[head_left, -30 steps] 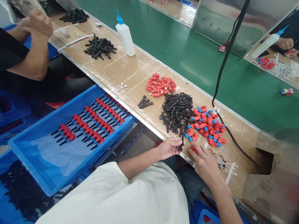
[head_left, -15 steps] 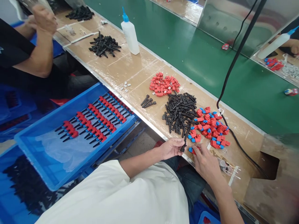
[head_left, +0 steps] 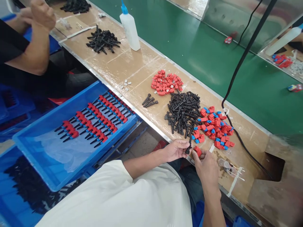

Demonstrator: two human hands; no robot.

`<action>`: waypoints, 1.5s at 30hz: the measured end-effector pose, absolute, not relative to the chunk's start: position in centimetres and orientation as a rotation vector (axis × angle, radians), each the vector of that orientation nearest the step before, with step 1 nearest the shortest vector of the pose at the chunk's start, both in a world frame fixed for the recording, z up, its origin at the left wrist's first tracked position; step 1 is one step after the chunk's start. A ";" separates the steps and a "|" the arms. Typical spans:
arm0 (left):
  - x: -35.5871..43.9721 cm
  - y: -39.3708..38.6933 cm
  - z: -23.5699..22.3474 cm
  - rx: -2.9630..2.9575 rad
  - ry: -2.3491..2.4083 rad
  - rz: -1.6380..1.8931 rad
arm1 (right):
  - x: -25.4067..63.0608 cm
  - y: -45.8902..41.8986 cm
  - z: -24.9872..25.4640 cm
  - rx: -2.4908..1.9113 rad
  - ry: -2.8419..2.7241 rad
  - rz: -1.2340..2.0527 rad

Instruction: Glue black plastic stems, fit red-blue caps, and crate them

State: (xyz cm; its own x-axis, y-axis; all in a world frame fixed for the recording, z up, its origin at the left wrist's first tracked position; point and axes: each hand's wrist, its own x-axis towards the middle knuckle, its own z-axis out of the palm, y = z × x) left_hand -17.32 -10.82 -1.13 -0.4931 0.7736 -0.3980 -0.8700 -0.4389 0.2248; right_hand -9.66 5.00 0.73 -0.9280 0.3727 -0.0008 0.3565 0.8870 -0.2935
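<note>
My left hand (head_left: 176, 149) pinches a black plastic peg (head_left: 189, 146) near the bench's front edge, its thin end pointing away from me. Just to the right, my right hand (head_left: 206, 164) grips a red plastic block (head_left: 197, 151) between thumb and fingers. Peg and block are close together; whether they touch I cannot tell. Beyond my left hand lies a heap of black pegs (head_left: 183, 110). A pile of red-and-blue blocks (head_left: 216, 127) spreads beyond my right hand. Farther off sits a pile of plain red blocks (head_left: 167, 82), with several loose black pegs (head_left: 149, 101) nearby.
At left, a blue tray (head_left: 35, 151) holds rows of assembled red, blue and black pieces. A white bottle (head_left: 130, 30) stands by the green belt (head_left: 189, 41). A black cable (head_left: 236, 72) crosses the right side. Cotton swabs (head_left: 234, 171) lie there. A co-worker (head_left: 30, 47) sits at upper left.
My right hand has lifted the red block off the bench edge and turned it toward the peg. My left hand still holds the peg, shifted slightly right.
</note>
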 end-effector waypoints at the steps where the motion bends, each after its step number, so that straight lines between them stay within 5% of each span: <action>1: -17.3 -10.9 -1.1 -0.294 0.488 2.043 | -9.7 4.7 0.6 -0.561 -2.984 0.445; 9: -17.6 -11.7 -1.7 -0.308 0.471 2.051 | -10.4 5.1 1.5 -0.494 -2.962 0.507; 12: -17.7 -11.6 -1.8 -0.299 0.481 2.036 | -10.5 5.6 2.2 -0.640 -2.876 0.888; 17: -17.6 -11.3 -1.5 -0.246 0.568 2.054 | -9.2 5.7 3.7 -0.958 -2.450 1.961; 21: -16.8 -10.9 -0.9 -0.195 0.644 2.030 | -7.0 5.4 4.7 -1.046 -2.031 2.287; 45: -7.2 -9.0 0.9 0.026 0.860 1.813 | 4.5 3.7 3.9 -0.762 -1.481 2.139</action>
